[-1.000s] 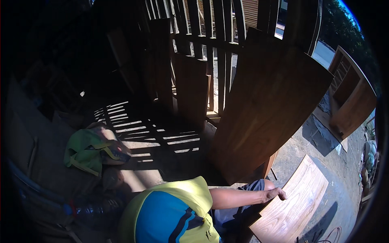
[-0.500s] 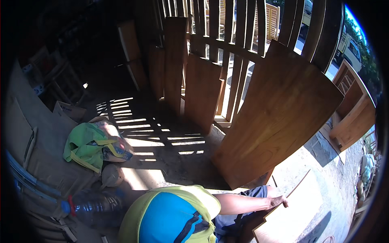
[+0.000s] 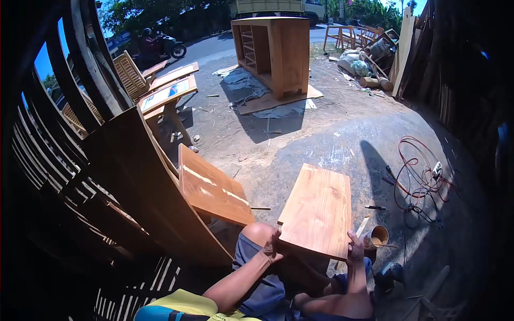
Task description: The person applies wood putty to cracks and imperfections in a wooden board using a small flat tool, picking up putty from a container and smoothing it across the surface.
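A light-brown wooden board (image 3: 319, 211) is tilted over my lap, its sunlit face up and a small notch at its left edge. My left hand (image 3: 272, 247) is closed on the near left edge. On the opposite side, my right hand (image 3: 355, 249) grips the near right corner, thumb on top. Fingers under the board are partly hidden. Just right of my right hand stands an open can (image 3: 378, 236) with brown stuff inside and a stick across its rim.
Left of my knee leans a board with pale streaks (image 3: 211, 184), beside a large dark panel (image 3: 142, 184). Tangled cables (image 3: 420, 179) lie on the right, and a dark power tool (image 3: 390, 275) sits near my foot. A wooden cabinet (image 3: 289, 59) stands ahead.
The view has swung right, from the shaded indoor side toward the yard. The board now shows in the middle, with both hands on it; my right hand was out of view before.
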`<state>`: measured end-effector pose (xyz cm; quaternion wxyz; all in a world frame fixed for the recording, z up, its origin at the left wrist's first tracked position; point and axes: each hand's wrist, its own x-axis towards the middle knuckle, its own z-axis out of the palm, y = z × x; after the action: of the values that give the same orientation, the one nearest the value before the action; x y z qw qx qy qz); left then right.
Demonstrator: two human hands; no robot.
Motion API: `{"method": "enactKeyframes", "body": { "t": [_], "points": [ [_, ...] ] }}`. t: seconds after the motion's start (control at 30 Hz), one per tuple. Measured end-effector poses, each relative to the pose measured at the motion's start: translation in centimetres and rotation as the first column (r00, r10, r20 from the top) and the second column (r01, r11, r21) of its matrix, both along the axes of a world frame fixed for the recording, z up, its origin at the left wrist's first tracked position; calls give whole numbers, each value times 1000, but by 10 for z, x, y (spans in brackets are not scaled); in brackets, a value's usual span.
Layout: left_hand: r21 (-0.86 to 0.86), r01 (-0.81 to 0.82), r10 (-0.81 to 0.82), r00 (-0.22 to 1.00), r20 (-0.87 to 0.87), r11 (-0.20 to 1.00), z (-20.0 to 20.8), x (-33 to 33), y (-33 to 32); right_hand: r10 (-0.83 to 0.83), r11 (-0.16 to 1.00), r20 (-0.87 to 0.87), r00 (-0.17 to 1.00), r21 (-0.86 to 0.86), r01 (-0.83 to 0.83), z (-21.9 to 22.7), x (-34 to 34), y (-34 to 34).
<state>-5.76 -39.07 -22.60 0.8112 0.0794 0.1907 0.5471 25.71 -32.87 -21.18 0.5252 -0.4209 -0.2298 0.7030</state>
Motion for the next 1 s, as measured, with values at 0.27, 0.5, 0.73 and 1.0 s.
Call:
{"method": "enactKeyframes", "body": {
  "t": [0.27,0.5,0.73,1.0],
  "points": [
    [-64,-132,134,991,26,989,22,38,21,-5,998,47,999,-65,8,3,11,16],
    [86,-94,111,969,-223,992,-13,40,12,116,990,73,991,-88,-109,-4,21,16],
    [-283,33,-90,977,-193,959,-4,52,12,121,990,197,973,-100,-102,-15,26,-3],
    [-314,44,-112,973,-202,949,4,38,22,-73,909,997,32,80,-408,55,111,7]
  ]
}}
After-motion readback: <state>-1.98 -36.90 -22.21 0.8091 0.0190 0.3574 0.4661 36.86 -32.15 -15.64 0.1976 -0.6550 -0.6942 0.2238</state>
